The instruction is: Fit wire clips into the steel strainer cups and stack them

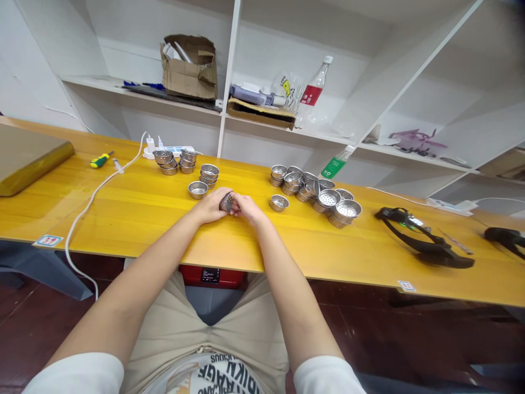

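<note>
Over the middle of the yellow table, my left hand and my right hand meet around one small perforated metal cup, which is tilted on its side. Fingers of both hands are closed on it, and they partly cover it. Just left of my left hand a single metal cup stands upright, with a short stack of cups behind it. To the right of my right hand sits another lone cup.
Stacked cups crowd the right; more stacks stand back left by a power strip. A white cable crosses the left side near a screwdriver. A green-labelled bottle and black headset lie right.
</note>
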The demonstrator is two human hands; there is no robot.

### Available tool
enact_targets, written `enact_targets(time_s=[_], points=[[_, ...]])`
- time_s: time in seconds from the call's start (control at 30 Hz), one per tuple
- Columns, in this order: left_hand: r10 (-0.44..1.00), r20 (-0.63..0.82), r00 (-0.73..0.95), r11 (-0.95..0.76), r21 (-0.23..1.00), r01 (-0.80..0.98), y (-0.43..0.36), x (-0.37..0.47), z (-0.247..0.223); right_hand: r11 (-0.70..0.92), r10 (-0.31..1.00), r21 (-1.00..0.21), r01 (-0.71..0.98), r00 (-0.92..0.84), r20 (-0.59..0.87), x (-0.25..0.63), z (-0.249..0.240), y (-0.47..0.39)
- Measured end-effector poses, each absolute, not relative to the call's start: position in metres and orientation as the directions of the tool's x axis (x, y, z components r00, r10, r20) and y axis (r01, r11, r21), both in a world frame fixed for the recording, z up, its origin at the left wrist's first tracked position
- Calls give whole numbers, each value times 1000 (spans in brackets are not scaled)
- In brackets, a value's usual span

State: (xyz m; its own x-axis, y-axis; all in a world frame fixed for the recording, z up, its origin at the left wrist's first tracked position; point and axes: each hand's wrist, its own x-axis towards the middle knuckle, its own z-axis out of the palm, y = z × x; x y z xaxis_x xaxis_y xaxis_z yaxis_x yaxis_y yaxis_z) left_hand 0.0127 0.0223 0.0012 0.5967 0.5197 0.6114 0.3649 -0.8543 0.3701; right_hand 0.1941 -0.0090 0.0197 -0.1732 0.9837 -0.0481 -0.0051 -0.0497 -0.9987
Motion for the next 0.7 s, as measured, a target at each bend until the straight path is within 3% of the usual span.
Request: enact_targets(time_s=[0.3,0.6,0.7], points=[[538,606,586,-843,395,365,23,13,0,-83,985,-996,-45,-158,-75,194,20,-8],[587,666,460,-804,414,426,30,9,-2,-75,996,-934,-349,-65,-56,194,34,-11],[599,724,342,-766,394,508,30,5,6,-22,999,-899,-438,29,-39,198,40,-11]])
